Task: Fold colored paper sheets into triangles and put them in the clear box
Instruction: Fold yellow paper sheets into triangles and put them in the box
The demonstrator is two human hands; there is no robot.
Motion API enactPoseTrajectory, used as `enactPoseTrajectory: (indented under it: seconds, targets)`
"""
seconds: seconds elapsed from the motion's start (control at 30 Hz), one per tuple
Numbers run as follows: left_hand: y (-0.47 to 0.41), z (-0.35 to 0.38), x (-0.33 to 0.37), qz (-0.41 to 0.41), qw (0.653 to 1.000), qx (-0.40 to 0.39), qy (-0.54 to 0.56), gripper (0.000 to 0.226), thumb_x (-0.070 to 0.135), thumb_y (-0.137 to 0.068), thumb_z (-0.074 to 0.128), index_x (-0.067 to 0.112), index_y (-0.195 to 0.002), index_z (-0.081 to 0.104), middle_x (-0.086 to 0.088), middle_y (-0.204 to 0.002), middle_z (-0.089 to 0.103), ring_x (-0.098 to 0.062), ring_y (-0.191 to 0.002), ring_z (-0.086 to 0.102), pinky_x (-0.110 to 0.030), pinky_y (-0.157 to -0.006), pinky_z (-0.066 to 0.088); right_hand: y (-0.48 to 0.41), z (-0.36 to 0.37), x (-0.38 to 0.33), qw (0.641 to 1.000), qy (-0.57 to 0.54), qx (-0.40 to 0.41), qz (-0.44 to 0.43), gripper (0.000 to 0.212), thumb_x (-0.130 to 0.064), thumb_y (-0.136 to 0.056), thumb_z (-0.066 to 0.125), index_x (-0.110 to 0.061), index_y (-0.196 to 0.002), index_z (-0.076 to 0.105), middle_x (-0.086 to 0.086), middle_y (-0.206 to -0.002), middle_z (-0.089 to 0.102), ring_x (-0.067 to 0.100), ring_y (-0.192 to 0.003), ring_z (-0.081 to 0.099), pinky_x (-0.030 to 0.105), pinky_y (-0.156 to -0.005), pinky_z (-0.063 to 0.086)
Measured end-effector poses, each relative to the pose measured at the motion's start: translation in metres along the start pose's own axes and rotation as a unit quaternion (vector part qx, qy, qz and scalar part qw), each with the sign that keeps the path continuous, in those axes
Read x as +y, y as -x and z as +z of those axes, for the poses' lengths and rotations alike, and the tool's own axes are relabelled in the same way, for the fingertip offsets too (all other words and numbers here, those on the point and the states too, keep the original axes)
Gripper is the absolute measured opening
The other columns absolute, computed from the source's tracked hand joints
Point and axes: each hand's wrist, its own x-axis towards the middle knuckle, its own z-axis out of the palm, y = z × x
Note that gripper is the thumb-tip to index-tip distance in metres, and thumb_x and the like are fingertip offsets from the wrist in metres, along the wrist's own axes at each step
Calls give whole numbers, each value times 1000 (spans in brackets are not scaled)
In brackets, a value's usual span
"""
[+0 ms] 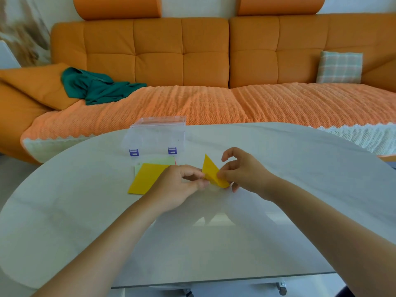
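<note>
A yellow paper triangle [211, 170] is held just above the table between both hands, one tip pointing up. My left hand [177, 185] pinches its left corner with thumb and fingertips. My right hand [242, 170] pinches its lower right part, with the other fingers curled above. To the left, a stack of flat sheets [147, 176] lies on the table, a yellow one on top and pale green ones beneath. Behind the stack stands the clear box [157, 136] with two purple latches; whether its lid is open or down I cannot tell.
The white table [278, 189] has a curved far edge and a straight near edge. Beyond it stands an orange sofa [192, 61] with a green cloth [96, 86] and a checked cushion [339, 67].
</note>
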Motion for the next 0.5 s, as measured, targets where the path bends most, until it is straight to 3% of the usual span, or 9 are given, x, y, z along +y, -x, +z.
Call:
enactPoseTrajectory:
  seconds: [0.07,0.13,0.2,0.27,0.33,0.4,0.5]
  targets:
    - [0,5,0,-39,998,28,42,6,28,-86,77,22,-87,79,-5,-86,75,-9,-73,65,-34,-76,56,1,3,1,999,36,8,-33,14,0,-88,66,-13,-91,60,11,-78,70,19,-62,67,35,-56,53]
    - [0,10,3,-69,988,69,121,5,17,-87,76,16,-92,75,-9,-84,74,-12,-72,67,-31,-67,60,2,4,0,998,31,6,-49,10,-3,-93,61,-11,-92,66,11,-82,71,21,-66,69,37,-60,54]
    - [0,13,7,-78,975,96,186,19,11,-87,75,16,-105,70,-5,-84,75,-16,-74,71,-27,-62,58,4,5,-3,999,-6,-12,-49,15,-11,-98,55,-11,-100,70,12,-93,72,26,-73,71,37,-65,55]
    - [0,15,9,-82,966,111,219,31,12,-89,74,24,-116,64,-2,-85,76,-19,-76,74,-27,-63,58,6,8,-6,998,-13,-15,-56,12,-20,-96,63,-13,-105,69,7,-95,73,25,-77,72,35,-67,55]
    - [-1,17,9,-92,962,124,224,36,15,-90,73,30,-120,59,0,-86,76,-18,-77,74,-25,-62,58,5,11,-5,998,5,13,-59,24,-19,-86,77,-18,-107,64,3,-90,74,21,-72,72,34,-65,56]
    - [-1,19,9,-96,966,116,211,32,16,-92,71,28,-120,60,0,-87,76,-16,-77,74,-23,-63,58,3,13,-5,998,2,33,-51,30,-14,-84,79,-19,-108,61,3,-86,75,18,-67,70,33,-63,56]
    - [0,21,8,-81,975,84,190,13,15,-94,67,21,-105,72,-1,-89,76,-16,-80,72,-23,-65,58,2,11,-2,999,-2,21,-42,32,-10,-86,76,-18,-115,64,2,-82,76,14,-65,68,28,-63,55]
